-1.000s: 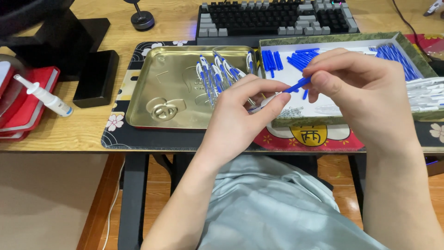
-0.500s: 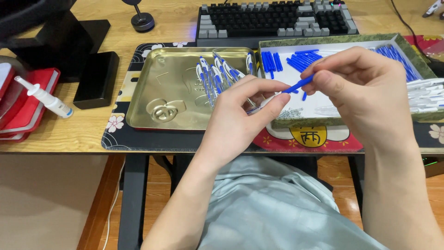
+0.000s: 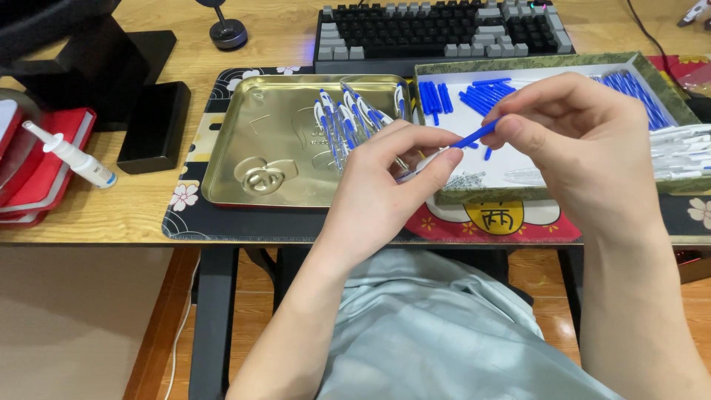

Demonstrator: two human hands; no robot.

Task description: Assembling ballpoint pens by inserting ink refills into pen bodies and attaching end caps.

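My left hand point(image 3: 385, 181) pinches a clear pen barrel point(image 3: 416, 167) over the front edge of the desk. My right hand point(image 3: 581, 141) grips a blue pen part point(image 3: 474, 135), and its end meets the barrel between my fingertips. Behind my left hand, a gold metal tray point(image 3: 255, 148) holds several finished blue and white pens point(image 3: 344, 122). A shallow green-rimmed box point(image 3: 533, 194) behind my right hand holds several loose blue parts point(image 3: 474, 96), small springs point(image 3: 466, 180) and white barrels point(image 3: 685, 152).
A dark keyboard point(image 3: 444, 30) lies behind the tray and box. At the left are a black box point(image 3: 154, 126), a white spray bottle point(image 3: 74, 155) and red books point(image 3: 44, 167). A patterned mat point(image 3: 185, 200) lies under the tray. My grey-clothed lap is below the desk.
Both hands stay almost where they were, joined over the desk edge. The blue part in my right hand has shifted only slightly against the barrel.
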